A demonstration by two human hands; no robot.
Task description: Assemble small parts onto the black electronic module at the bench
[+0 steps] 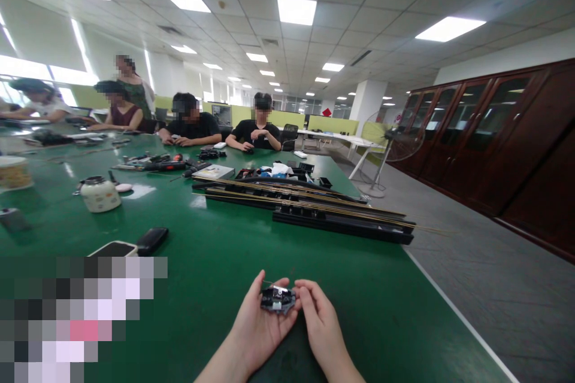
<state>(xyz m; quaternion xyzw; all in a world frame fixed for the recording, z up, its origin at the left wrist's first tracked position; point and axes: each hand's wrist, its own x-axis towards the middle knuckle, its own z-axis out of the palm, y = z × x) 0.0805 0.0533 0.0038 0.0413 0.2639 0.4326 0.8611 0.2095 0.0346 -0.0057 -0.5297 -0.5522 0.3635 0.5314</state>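
Observation:
A small black and silver mechanical part rests in my left hand, palm up, with the fingers curled around it. My right hand is at the part's right edge, its thumb and fingers pinched together there. What the right fingertips hold, if anything, is too small to make out. A thin wire-like piece shows at the top left of the part. Both hands are above the near part of the green table.
Long black rails with thin brass-coloured rods lie across the table ahead. A white jar, a phone and a black case are on the left. Tools lie farther back. Several people sit across the table.

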